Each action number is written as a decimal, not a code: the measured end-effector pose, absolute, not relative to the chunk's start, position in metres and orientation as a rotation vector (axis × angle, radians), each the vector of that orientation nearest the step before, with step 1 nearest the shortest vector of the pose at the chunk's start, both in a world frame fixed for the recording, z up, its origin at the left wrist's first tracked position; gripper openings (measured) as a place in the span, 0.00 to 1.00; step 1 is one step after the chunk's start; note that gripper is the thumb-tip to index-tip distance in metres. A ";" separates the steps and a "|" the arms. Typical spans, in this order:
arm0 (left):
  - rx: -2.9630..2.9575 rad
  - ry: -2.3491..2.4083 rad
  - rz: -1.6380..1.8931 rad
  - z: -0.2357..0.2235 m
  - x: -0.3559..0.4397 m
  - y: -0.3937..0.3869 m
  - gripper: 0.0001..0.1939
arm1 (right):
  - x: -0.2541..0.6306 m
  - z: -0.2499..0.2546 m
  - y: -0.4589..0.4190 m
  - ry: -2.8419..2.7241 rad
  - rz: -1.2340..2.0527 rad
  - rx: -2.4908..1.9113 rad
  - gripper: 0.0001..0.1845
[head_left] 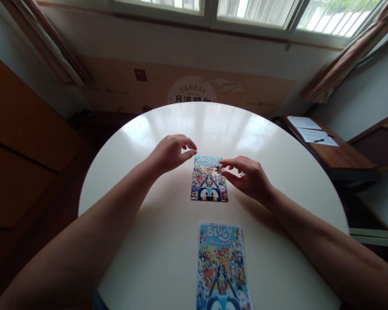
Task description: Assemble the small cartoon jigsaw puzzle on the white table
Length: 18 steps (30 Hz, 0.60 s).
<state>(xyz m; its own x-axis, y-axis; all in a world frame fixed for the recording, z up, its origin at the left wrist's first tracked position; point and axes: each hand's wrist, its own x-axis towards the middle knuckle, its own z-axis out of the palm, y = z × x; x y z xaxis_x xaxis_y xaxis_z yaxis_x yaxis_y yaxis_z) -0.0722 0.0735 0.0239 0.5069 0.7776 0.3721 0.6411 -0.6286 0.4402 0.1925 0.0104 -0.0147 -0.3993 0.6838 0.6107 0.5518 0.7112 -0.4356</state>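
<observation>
A nearly whole jigsaw puzzle [204, 183] lies flat on the white round table, with a "Bluey" title across its top and a blue dog's face at its lower edge. A small white gap shows right of its middle. Over that gap, my right hand [247, 174] pinches a small puzzle piece [218, 169] between thumb and fingers. Beneath the right palm a small light scrap, perhaps another piece, partly shows. My left hand [176, 150] hovers by the puzzle's upper left corner, thumb and fingertips drawn together, with nothing visible between them.
Closer to me lies a printed reference picture [221, 262] of the same design, cut off by the frame's bottom. The round table [155, 254] stands before a wall with windows. At right, a wooden side desk [339, 153] bears papers [313, 131] and a pen.
</observation>
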 end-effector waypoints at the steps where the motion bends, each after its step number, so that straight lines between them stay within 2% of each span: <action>1: 2.516 1.245 0.815 0.023 -0.076 0.076 0.08 | 0.193 -0.015 0.011 -2.102 0.211 -0.936 0.13; 8: 2.583 1.205 0.648 0.006 -0.073 0.078 0.13 | 0.195 -0.020 0.013 -2.094 0.245 -1.002 0.19; 18: 2.564 1.085 0.536 0.000 -0.062 0.073 0.13 | 0.196 -0.026 0.016 -2.065 0.282 -1.076 0.21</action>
<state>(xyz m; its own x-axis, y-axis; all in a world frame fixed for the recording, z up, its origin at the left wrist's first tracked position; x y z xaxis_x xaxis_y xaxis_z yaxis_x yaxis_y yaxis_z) -0.0621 0.0731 0.0000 0.6440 0.7333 0.2182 0.6192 -0.6671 0.4142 0.1959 0.0155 -0.0259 -0.3420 0.7722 0.5355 0.6004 0.6180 -0.5076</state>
